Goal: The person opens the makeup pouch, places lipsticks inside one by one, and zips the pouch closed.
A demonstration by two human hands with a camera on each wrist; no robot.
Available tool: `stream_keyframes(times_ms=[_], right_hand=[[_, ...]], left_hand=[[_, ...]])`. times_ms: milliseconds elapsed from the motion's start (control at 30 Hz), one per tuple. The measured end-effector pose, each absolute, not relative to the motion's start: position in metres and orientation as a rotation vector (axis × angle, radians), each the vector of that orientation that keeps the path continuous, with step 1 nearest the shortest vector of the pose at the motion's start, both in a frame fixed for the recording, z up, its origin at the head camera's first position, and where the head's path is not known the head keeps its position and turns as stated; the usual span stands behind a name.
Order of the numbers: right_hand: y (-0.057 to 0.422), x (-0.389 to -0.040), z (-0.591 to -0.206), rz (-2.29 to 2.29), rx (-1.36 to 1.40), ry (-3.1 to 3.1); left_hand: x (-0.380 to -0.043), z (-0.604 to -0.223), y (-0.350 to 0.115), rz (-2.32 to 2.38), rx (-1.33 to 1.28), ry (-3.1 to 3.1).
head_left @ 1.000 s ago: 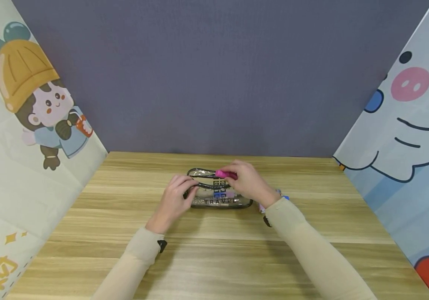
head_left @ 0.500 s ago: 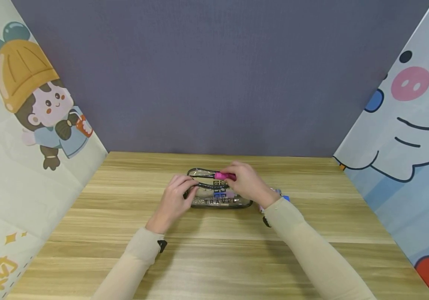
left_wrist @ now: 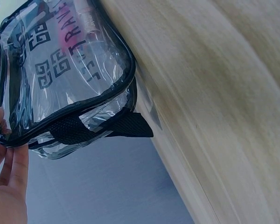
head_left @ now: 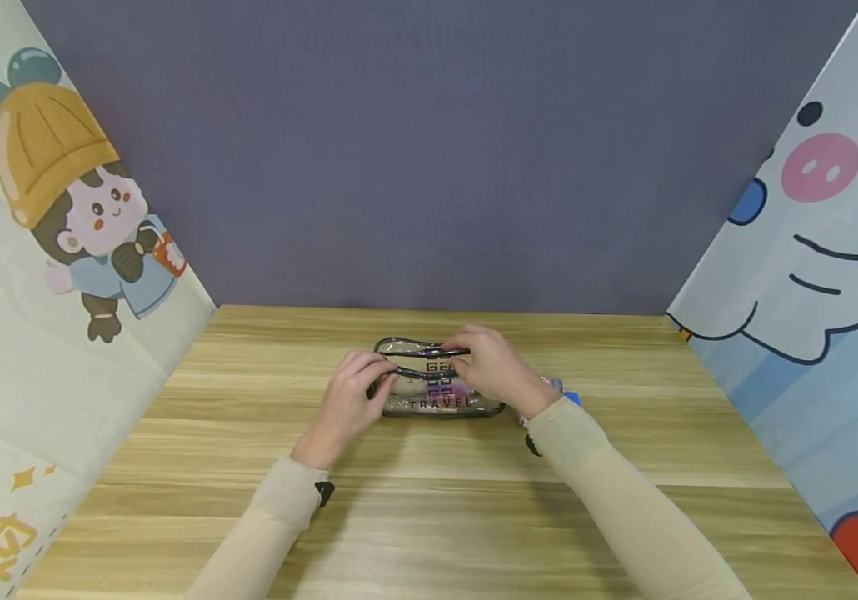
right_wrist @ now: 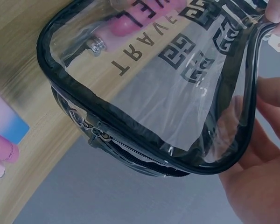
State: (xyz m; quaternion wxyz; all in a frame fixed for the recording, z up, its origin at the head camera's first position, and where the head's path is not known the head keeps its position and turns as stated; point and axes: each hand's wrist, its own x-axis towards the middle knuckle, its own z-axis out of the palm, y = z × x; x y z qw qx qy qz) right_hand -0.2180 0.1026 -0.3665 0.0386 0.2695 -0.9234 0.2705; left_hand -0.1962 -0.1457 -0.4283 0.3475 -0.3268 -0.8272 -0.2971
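Note:
A clear zip pouch (head_left: 417, 374) with black trim and "TRAVEL" lettering stands on the table, its top gaping. My left hand (head_left: 350, 392) pinches the near rim at the left end. Over the right end of the mouth is my right hand (head_left: 496, 362), thumb and forefinger apart at the rims with nothing between them. Through the plastic in the right wrist view, a pink tube (right_wrist: 123, 24) with a clear, faceted-looking end lies at the bottom. A pale tube (left_wrist: 86, 18) lies inside too, seen in the left wrist view. The pouch's zipper (right_wrist: 135, 151) hangs undone along the side.
Right of the pouch, partly under my right wrist, lie a pink-to-blue item (right_wrist: 9, 114) and a small pink tube (right_wrist: 2, 145). A grey panel (head_left: 436, 167) rises behind the wooden table (head_left: 429, 517), with printed cloths on both sides.
The pink tube was between my right fingers above the pouch and has dropped inside it. My left hand keeps the same hold; the right hand has barely shifted.

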Motion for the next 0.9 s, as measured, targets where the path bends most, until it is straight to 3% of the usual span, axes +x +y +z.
stream_keyframes(times_ms=[900], right_hand=[[0.126, -0.215, -0.360, 0.865, 0.810, -2.726]], left_hand=[[-0.195, -0.429, -0.145, -0.787, -0.840, -2.135]])
